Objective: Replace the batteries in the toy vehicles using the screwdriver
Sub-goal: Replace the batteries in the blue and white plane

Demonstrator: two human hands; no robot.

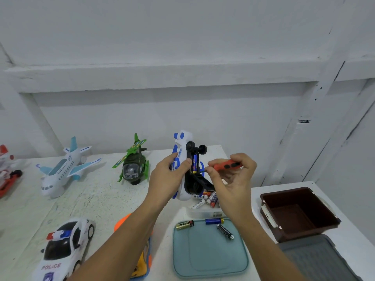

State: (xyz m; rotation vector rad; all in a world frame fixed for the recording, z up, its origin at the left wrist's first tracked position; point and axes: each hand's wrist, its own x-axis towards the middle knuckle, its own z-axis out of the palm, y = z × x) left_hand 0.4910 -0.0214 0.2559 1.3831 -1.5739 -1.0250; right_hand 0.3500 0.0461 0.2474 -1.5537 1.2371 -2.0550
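My left hand holds a white and blue toy vehicle upside down above the table, its black underside and wheels facing me. A blue battery sits in the exposed compartment, with my left thumb beside it. My right hand grips an orange-red screwdriver, whose thin tip points left at the compartment's lower end. Three loose batteries lie on the teal tray in front of me. A clear box of several batteries stands under the toy.
A white and blue toy plane and a green toy helicopter stand at the back of the table. A police car is at front left, an orange toy under my left forearm. A brown bin and grey mat lie right.
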